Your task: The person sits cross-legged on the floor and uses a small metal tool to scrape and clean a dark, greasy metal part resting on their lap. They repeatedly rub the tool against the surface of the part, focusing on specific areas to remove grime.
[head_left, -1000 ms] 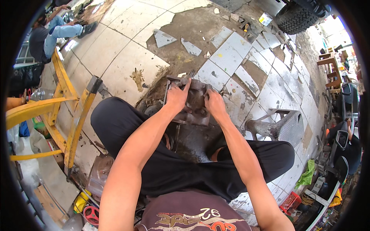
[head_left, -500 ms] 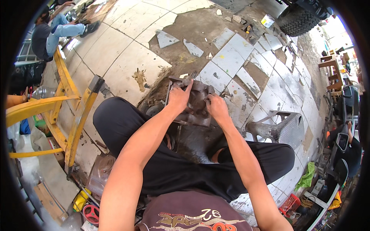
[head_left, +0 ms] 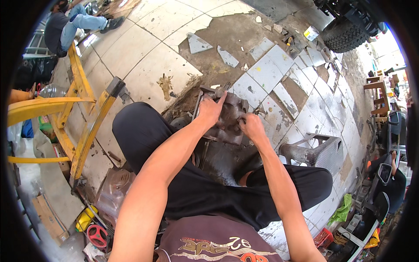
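Between my legs stands a dark brown, greasy metal housing [head_left: 230,117], like a cast engine or gearbox part. My left hand [head_left: 210,110] lies on its upper left part, with the index finger stretched along a raised piece at the top and the other fingers curled against the metal. At the housing's right side, my right hand [head_left: 252,126] has its fingers closed in a pinch. Whatever those fingertips hold, if anything, is too small and shaded to make out.
A yellow metal frame [head_left: 88,137] stands to my left, and a grey plastic stool [head_left: 315,150] to my right. Broken tiles [head_left: 271,59] lie ahead on the floor. A person [head_left: 65,28] sits at far left. A black tire [head_left: 347,37] is at far right.
The whole view has shifted a little, so the floor and housing sit slightly farther right. Both hands keep nearly the same places on the housing.
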Demonstrator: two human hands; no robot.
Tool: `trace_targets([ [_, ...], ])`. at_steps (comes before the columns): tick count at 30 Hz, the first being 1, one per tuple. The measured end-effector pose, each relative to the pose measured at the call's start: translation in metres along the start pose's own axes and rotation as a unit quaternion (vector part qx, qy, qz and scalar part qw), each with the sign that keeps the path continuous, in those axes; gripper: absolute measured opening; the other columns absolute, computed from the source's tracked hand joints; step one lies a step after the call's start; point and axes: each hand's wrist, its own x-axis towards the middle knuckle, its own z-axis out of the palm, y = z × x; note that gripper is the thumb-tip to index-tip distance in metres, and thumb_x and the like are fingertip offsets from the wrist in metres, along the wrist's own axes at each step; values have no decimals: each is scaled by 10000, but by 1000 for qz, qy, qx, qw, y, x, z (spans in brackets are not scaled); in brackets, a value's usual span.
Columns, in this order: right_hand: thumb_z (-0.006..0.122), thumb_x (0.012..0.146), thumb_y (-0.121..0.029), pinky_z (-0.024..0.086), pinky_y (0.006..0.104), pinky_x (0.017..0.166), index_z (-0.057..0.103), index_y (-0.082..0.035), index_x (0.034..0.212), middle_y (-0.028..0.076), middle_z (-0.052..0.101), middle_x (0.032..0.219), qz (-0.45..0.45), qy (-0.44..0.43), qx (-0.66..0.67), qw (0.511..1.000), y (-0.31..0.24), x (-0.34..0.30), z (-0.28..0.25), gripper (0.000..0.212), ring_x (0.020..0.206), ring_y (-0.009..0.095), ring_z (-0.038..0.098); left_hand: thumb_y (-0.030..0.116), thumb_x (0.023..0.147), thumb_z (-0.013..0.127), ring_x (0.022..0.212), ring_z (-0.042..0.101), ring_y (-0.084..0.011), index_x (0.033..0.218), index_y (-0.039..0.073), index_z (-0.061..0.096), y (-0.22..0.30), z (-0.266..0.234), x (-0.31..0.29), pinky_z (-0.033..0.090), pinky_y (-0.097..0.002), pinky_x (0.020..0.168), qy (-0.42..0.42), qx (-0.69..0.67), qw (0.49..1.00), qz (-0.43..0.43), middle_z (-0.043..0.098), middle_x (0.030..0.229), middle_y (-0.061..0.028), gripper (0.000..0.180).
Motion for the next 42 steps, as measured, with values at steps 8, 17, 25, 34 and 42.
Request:
trace_targets([
  [8, 644, 793, -113, 516, 498, 773, 716, -8, 923, 224, 670, 909, 24, 22, 41, 999, -3, -11, -2, 182, 859, 437, 641, 586, 506, 914, 1250, 521, -505, 1604, 216, -27, 2, -1, -2, 499, -485, 967, -2, 7, 1000, -6, 490, 1306, -435, 1492],
  [17, 628, 816, -119, 520, 488, 780, 726, -15, 923, 257, 672, 918, 66, -34, 48, 996, -12, -1, -13, 178, 873, 441, 651, 585, 483, 920, 1268, 507, -514, 1604, 235, -31, 1, 5, 0, 489, -494, 978, -19, -3, 1000, -8, 427, 1339, -479, 1511],
  [25, 620, 828, -114, 508, 508, 785, 713, -5, 926, 266, 661, 906, 82, -18, 78, 993, -8, -5, -3, 173, 884, 456, 640, 600, 493, 910, 1151, 585, -468, 1606, 210, -22, 0, 9, 3, 521, -468, 913, 19, 21, 1000, -1, 532, 1252, -404, 1503],
  [34, 609, 860, -112, 513, 478, 807, 705, 23, 955, 261, 679, 958, 78, 48, 38, 995, -10, -6, 6, 191, 916, 451, 647, 602, 505, 907, 1213, 546, -488, 1605, 214, -16, 2, -1, 0, 493, -483, 966, 6, 4, 1000, -16, 456, 1331, -441, 1487],
  [42, 586, 891, -127, 505, 504, 818, 684, 16, 990, 237, 672, 1000, 89, 54, 14, 994, -13, -9, 10, 199, 932, 447, 636, 580, 508, 916, 1277, 496, -513, 1601, 225, -46, 5, -10, -2, 471, -481, 1019, -17, -9, 1000, -13, 398, 1377, -466, 1499],
])
